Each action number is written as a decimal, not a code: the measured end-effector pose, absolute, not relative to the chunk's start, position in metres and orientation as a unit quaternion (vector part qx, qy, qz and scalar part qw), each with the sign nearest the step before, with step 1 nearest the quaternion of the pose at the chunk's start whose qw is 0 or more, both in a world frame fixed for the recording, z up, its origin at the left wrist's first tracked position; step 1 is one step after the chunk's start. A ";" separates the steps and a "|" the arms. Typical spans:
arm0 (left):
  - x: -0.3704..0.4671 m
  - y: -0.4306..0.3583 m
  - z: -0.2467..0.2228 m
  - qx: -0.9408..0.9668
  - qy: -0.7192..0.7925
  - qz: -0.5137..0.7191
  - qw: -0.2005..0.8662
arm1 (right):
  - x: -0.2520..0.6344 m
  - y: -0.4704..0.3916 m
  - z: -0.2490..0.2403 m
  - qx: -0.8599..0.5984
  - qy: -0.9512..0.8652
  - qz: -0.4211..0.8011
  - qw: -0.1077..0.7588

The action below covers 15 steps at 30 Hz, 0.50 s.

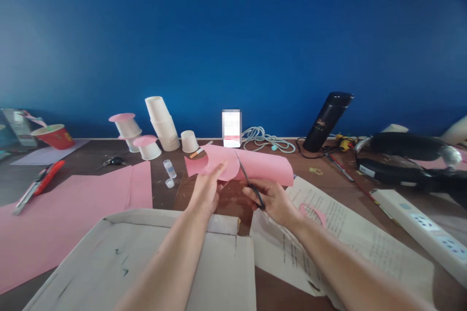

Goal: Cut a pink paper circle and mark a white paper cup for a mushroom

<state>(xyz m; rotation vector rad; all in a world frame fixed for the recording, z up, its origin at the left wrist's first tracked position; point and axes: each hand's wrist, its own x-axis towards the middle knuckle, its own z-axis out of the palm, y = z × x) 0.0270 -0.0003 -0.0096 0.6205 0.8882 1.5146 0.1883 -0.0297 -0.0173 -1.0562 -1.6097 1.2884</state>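
Observation:
Pink paper (266, 163), curled along its length, is held up above the brown table. My left hand (208, 189) pinches its left part, with the thumb on top of the sheet. My right hand (268, 199) is closed round the dark handles of the scissors (245, 175). Their blades point up and left and lie across the paper, just right of a rounded edge. The tips of some left fingers are hidden behind the sheet.
White paper cups (162, 126) and pink-topped cups (146, 147) stand behind on the left. A phone (232, 129), a cable (268, 141) and a black bottle (326, 121) are at the wall. Cardboard (153, 257) lies in front; a power strip (419, 226) is right.

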 end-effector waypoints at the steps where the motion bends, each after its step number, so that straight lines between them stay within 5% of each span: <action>1: 0.024 0.000 -0.007 0.265 0.379 0.649 0.604 | 0.189 -0.029 -0.018 -0.419 -0.639 0.502 0.404; 9: -0.024 0.009 0.008 0.270 0.346 0.539 0.719 | 0.191 -0.029 -0.024 -0.428 -0.691 0.442 0.379; 15: -0.034 0.010 0.002 0.341 0.411 0.524 0.663 | 0.192 -0.030 -0.025 -0.416 -0.701 0.463 0.349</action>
